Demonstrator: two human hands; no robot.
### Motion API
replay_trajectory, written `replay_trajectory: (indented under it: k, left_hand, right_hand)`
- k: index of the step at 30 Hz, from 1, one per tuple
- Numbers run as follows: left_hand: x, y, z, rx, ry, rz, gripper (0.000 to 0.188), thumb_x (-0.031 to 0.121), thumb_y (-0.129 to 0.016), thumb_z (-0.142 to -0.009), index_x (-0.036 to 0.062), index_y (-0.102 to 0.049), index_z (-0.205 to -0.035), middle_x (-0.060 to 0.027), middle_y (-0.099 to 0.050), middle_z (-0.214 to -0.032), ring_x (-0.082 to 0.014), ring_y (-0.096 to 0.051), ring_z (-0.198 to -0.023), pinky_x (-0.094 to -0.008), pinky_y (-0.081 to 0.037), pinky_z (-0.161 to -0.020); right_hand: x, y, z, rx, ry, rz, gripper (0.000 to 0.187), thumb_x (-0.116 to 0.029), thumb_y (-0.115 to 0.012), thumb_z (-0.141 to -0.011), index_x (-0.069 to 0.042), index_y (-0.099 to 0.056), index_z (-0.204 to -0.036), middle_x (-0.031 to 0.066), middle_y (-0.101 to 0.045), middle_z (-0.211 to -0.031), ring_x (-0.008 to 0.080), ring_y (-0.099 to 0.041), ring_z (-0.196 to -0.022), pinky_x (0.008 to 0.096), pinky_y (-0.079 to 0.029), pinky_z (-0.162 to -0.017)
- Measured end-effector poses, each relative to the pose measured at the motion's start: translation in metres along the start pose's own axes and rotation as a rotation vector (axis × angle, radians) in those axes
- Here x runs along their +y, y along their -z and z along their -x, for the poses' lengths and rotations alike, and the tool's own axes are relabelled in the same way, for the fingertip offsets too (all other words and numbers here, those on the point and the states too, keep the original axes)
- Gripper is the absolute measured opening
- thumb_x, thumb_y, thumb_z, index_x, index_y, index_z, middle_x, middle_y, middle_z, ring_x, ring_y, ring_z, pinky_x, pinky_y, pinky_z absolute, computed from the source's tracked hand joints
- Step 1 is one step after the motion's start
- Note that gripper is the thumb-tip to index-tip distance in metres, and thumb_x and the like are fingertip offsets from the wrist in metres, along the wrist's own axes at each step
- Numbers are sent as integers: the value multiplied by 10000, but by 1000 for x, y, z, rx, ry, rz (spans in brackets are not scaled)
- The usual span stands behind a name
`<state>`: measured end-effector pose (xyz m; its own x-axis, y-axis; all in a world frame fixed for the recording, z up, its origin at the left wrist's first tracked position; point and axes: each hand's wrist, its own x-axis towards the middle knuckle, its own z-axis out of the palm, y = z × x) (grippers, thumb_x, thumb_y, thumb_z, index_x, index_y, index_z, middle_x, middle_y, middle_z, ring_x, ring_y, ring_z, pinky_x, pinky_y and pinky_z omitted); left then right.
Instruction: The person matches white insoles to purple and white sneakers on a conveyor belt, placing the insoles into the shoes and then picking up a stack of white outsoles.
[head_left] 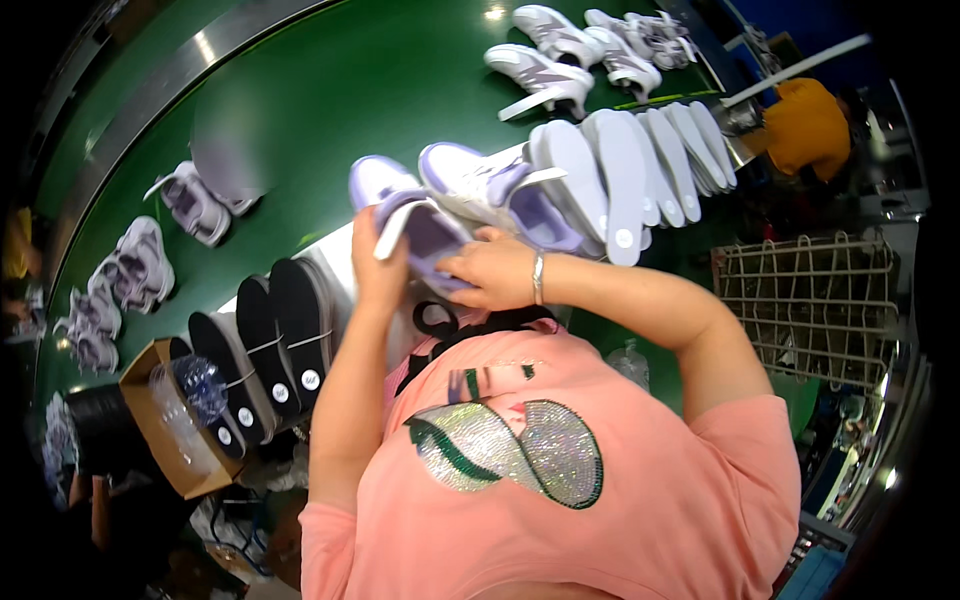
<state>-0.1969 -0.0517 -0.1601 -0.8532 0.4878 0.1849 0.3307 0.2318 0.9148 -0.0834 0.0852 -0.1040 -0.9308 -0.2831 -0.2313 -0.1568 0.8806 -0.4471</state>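
A pink shirt (pixel 640 500) with a sequinned patch fills the foreground, close beneath the camera. From it both forearms rise toward a green conveyor belt (pixel 330 110). The left arm runs nearly straight up, and the left hand (pixel 378 265) is closed around the heel end of a lilac and white shoe (pixel 415 215), fingers wrapped over its edge. The right arm bends sharply at the elbow and crosses inward; the right hand (pixel 495 270), with a bracelet at the wrist, presses down with curled fingers into the shoe's opening. The shoe sits at the belt's near edge, just beside a second matching shoe (pixel 490 185). A row of white insoles (pixel 625 180) leans to the right of it, and a row of black insoles (pixel 270 345) stands lower left, beside a cardboard box (pixel 150 425). More shoes (pixel 140 265) lie farther along the belt.
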Motion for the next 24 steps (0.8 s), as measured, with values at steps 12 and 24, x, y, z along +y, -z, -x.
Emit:
replay_trajectory:
  k: [12, 24]
  left_hand:
    - [93, -50, -2, -89, -383, -87, 630, 172, -682, -664, -11, -372, -1181, -183, -423, -1150, -303, -419, -1047, -377, -334, -900]
    - [45, -100, -31, -144, -2, -224, 356, 217, -513, -750, -3, -476, -1028, -214, -600, -754, -385, -579, -700, -458, -449, -652]
  right_hand:
    - [106, 42, 111, 389, -1313, 276, 570, -479, -646, -649, -3, -502, -926, 187, -556, -935, 354, -537, -891, 437, -460, -691]
    - [38, 64, 128, 377, -716, -1091, 234, -219, -555, -753, 10, -572, -716, 52, -537, -628, 103, -521, -478, 220, -396, -431]
